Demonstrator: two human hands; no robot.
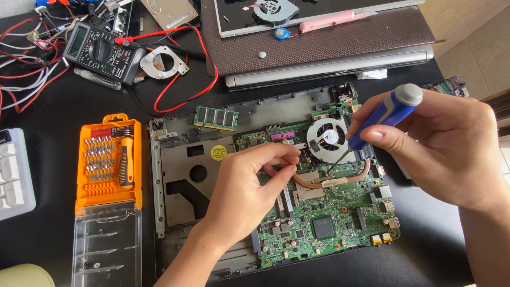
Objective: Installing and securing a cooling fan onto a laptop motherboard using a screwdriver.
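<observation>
An opened laptop base (pixel 180 175) lies on the black table with its green motherboard (pixel 329 218) exposed. A round grey cooling fan (pixel 328 139) sits at the board's top, with a copper heat pipe (pixel 329 183) curving below it. My right hand (pixel 441 149) grips a blue screwdriver with a grey cap (pixel 388 112); its thin shaft points down to a spot just below the fan. My left hand (pixel 249 191) rests over the board's left side, fingertips pinched together next to the heat pipe; whether they hold something small is unclear.
An orange screwdriver-bit case (pixel 109 162) with a clear lid lies open at the left. A loose memory module (pixel 215 118) rests on the chassis. A multimeter (pixel 101 50) with red leads, a second fan housing (pixel 162 61) and other laptops (pixel 324 48) fill the back. A white keyboard (pixel 13 175) is far left.
</observation>
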